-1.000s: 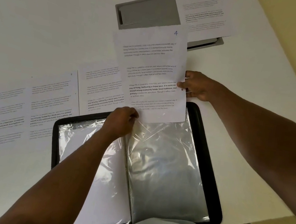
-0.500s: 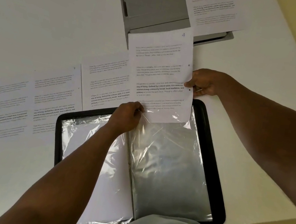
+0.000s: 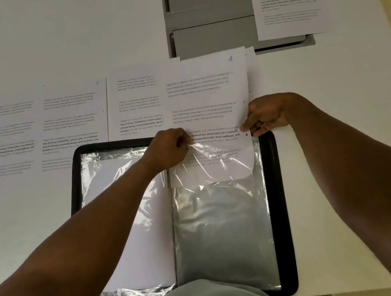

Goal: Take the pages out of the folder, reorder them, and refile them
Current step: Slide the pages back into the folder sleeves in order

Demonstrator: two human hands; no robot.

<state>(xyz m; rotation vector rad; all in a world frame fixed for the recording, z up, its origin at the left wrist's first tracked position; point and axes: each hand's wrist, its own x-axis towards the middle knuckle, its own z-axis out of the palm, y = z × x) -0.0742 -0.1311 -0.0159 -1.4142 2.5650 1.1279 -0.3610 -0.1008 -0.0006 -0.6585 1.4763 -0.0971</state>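
Nearest, below both hands, the black folder (image 3: 280,204) lies open on the white counter (image 3: 57,11), its clear sleeves shining; the left sleeve already holds a white sheet, and the right sleeve (image 3: 222,229) is mostly empty under the wrists.

The left hand (image 3: 170,147) pinches the crinkled top edge of that right sleeve, lifting the plastic to hold its mouth open. The right hand (image 3: 265,115) grips the right edge of the page marked 4 (image 3: 205,93), thumb on top. The page's lower part has entered the sleeve, its text showing through the film between the two hands, while most of it stands above the opening.

From here, I judge the main risk is the leading corner catching on the wrinkled plastic; pushing on from one edge only could buckle or crease the sheet, or skew it. If the pinch on the film slips, the mouth would close on the paper.

Beyond the left hand, a row of loose printed pages (image 3: 64,127) waits on the counter. Beyond the right hand lies a grey recessed panel (image 3: 210,17) with another page (image 3: 288,9) across its corner
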